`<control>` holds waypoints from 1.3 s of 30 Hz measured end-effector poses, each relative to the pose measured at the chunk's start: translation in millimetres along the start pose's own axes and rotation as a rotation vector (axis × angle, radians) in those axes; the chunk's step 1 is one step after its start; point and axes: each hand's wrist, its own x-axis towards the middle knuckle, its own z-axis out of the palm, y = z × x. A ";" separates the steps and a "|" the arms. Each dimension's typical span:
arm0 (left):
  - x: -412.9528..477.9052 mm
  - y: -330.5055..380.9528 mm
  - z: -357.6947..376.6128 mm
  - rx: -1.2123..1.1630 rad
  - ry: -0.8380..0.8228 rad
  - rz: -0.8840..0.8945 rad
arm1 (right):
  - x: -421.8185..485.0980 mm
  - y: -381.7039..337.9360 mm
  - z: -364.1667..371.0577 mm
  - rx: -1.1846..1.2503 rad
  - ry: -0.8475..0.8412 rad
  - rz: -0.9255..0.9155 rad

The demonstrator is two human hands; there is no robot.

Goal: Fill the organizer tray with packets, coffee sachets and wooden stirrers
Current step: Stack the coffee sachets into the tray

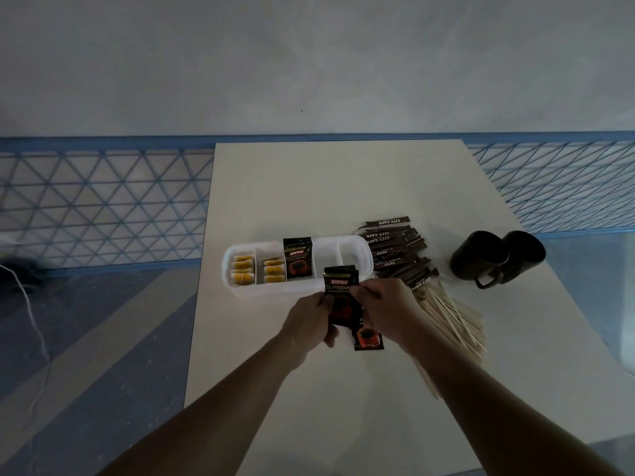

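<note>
A white organizer tray [357, 250] lies across the middle of the table. Its two left compartments hold yellow packets [243, 268], and a black coffee sachet [297, 258] stands upright in the third. The right compartments look empty. Just in front of the tray, my left hand [307, 326] and my right hand [385, 309] both grip a small stack of black coffee sachets [340, 286], held upright. Another sachet [368, 338] lies on the table under my hands. Brown sugar sticks [395, 249] are piled right of the tray, with wooden stirrers [453, 321] fanned out nearer to me.
Two dark mugs [494, 257] lie on their sides at the right of the white table [326, 187]. The table's left edge drops to a blue and grey floor, where a white cable [32, 321] runs. A blue lattice wall runs behind.
</note>
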 end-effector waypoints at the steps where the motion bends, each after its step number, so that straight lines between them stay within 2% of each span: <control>1: 0.7 1.2 -2.1 -0.016 0.011 0.002 | 0.8 0.3 0.0 0.008 -0.036 0.008; 6: 3.4 9.0 -8.8 -0.015 0.044 0.051 | 6.1 -1.5 1.8 0.011 -0.112 -0.011; 11: 3.8 20.9 -19.7 -0.029 -0.036 0.168 | 17.7 -12.7 1.4 -0.042 -0.077 -0.085; 15: 8.1 30.8 -34.1 0.045 0.011 0.221 | 32.0 -28.3 2.8 -0.055 -0.046 -0.130; 17: 11.4 36.5 -41.5 0.153 0.063 0.237 | 37.2 -36.7 3.8 -0.075 -0.023 -0.150; 20: 20.2 44.4 -59.3 0.463 0.219 0.325 | 46.1 -48.3 6.1 -0.124 -0.007 -0.212; 24: 31.0 52.1 -86.9 0.572 0.340 0.335 | 60.3 -58.6 13.4 -0.185 0.014 -0.273; 31: 55.7 42.7 -110.7 1.007 0.213 0.134 | 79.2 -69.0 34.6 -0.369 0.025 -0.270; 34: 62.4 32.9 -111.4 1.038 0.189 0.105 | 81.9 -71.9 42.3 -0.439 0.010 -0.257; 39: 65.6 25.3 -110.6 1.021 0.248 0.206 | 84.9 -73.6 53.5 -0.438 -0.063 -0.264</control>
